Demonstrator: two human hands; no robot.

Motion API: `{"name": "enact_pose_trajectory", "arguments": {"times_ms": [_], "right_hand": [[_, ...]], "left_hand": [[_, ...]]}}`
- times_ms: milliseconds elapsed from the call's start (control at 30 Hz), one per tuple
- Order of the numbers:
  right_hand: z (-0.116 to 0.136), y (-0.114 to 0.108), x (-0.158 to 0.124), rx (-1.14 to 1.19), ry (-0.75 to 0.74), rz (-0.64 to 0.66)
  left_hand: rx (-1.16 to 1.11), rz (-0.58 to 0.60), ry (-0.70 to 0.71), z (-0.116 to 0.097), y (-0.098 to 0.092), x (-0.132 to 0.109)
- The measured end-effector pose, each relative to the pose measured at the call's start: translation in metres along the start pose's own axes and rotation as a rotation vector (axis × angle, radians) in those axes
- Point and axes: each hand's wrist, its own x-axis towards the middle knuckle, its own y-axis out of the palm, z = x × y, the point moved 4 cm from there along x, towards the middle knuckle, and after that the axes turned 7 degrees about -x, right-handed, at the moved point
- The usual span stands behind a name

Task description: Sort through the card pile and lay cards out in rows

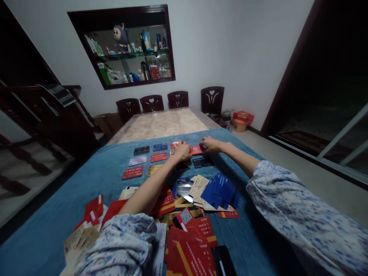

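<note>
- right hand (211, 144): fingers slightly curled at the edge of the red card (196, 150), can't tell if they're pinching it
- left hand (183, 150): fingers bent, grip's hidden tbh
- card's between both hands, over the blue cloth (97, 165)

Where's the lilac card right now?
In the head view, the lilac card lies left of centre on the blue cloth, left of the left hand, between a black card behind it and a red card in front.

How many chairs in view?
4, left to right around the table's far end: first chair, second chair, third chair, then, past a wider gap, fourth chair. Others may be hidden.
</note>
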Motion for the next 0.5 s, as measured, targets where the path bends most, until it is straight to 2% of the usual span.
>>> {"name": "enact_pose_trajectory", "arguments": {"times_ms": [500], "right_hand": [[0.002, 0.006, 0.010, 0.043, 0.048, 0.107]], "left_hand": [[-0.002, 0.120, -0.038, -0.003, 0.007, 0.022]]}}
